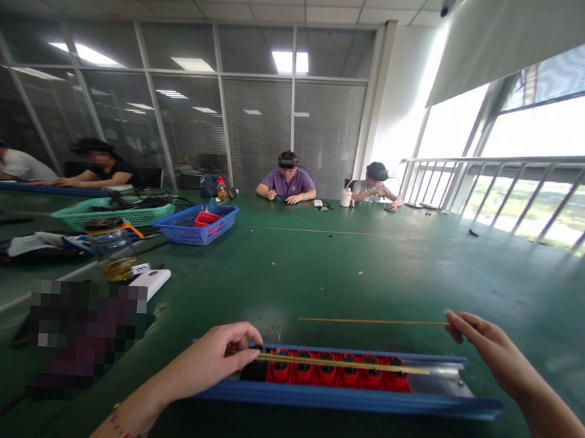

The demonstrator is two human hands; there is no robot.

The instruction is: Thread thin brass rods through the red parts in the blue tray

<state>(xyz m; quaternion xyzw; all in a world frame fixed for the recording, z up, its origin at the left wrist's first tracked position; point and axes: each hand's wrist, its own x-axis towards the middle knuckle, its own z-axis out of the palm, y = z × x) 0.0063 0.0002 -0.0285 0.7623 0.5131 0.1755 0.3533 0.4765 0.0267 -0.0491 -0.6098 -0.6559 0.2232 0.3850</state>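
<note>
A blue metal channel (340,400) lies lengthwise in front of me, with a row of red cups (303,373) in it, each holding something dark. My left hand (225,354) is closed over the channel's left part, pinching the left end of thin bamboo sticks (352,365) that stretch rightward above the cups. A small dark bit shows at those fingertips; I cannot make out what it is. Out to the right, my right hand (479,342) pinches one end of another thin bamboo stick (370,321), which points left over the table beyond the channel.
On the green table (289,272), a blue basket (196,229) with a red piece stands beside a green basket (112,213) of cables. A jar (113,246) and a white power bank (152,281) lie left. Several people sit along the far side, one in a purple shirt (295,182).
</note>
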